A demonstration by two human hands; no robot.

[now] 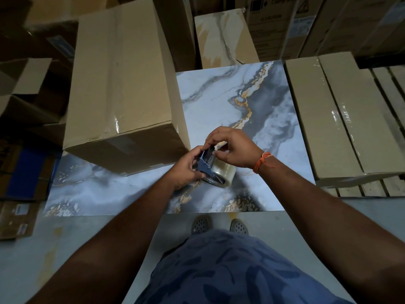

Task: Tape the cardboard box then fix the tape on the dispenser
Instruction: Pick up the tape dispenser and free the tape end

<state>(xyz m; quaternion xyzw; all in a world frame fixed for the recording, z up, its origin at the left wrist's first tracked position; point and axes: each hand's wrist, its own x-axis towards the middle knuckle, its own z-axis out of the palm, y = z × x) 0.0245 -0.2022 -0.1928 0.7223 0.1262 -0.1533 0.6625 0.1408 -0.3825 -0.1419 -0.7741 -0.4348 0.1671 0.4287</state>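
Note:
A tall cardboard box [122, 84] stands on the marbled table [274, 102], with clear tape along its top seam. In front of its near right corner I hold a small blue-grey tape dispenser [205, 164] carrying a roll of clear tape [223, 172]. My left hand [186, 167] grips the dispenser's body from the left. My right hand [232, 148] reaches over the top, thumb and fingers pinched at the tape's loose end near the dispenser's front. The tape end itself is mostly hidden by my fingers.
Flat taped cartons [333, 119] lie along the table's right side. More boxes [225, 38] are stacked at the back, and open cartons [28, 88] sit at the left. My feet stand on the grey floor [87, 233] below the table's front edge.

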